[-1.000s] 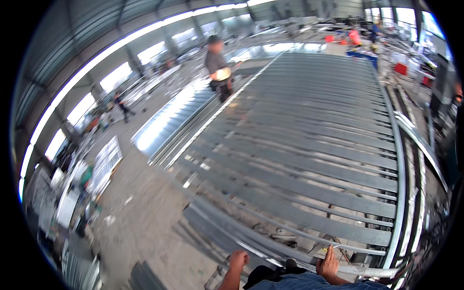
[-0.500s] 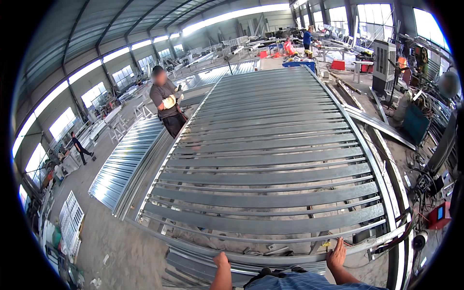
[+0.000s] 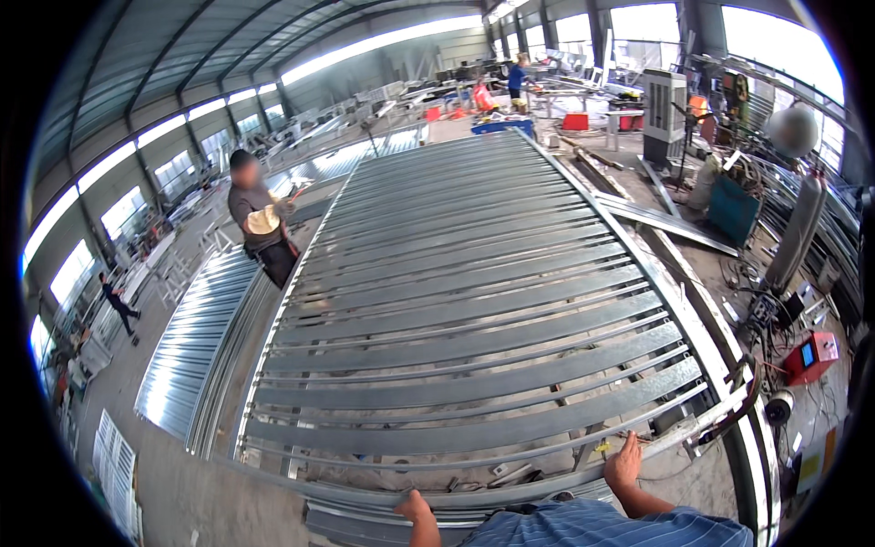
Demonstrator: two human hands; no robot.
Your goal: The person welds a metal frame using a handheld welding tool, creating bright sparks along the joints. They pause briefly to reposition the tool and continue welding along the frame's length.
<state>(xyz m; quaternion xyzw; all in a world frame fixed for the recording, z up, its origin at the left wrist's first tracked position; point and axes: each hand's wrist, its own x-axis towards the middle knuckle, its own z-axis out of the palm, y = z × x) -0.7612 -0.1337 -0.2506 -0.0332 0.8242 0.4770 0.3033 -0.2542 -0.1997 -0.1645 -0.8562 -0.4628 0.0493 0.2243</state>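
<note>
A large frame of grey metal slats (image 3: 474,362) lies flat in front of me, its slats running left to right. Along its near side runs a metal tube (image 3: 538,483). My left hand (image 3: 415,505) is closed over this tube, its fingers curled and partly hidden. Farther right, my right hand (image 3: 624,463) rests against the same tube with its fingers stretched out. A small yellow piece (image 3: 602,447) shows just beside the right fingers. Below the tube, close to my body, lies a stack of grey metal profiles (image 3: 342,524).
A co-worker (image 3: 260,219) in gloves stands at the frame's left side, holding a small orange-red thing. Slatted panels (image 3: 196,342) lie on the left floor. At right are long beams (image 3: 706,342), a red machine (image 3: 809,358), a gas cylinder (image 3: 798,232) and cables.
My view has turned to the right, so the scene sits farther left. Both hands keep about the same places on the tube. The co-worker's hands have shifted, and a distant person has walked.
</note>
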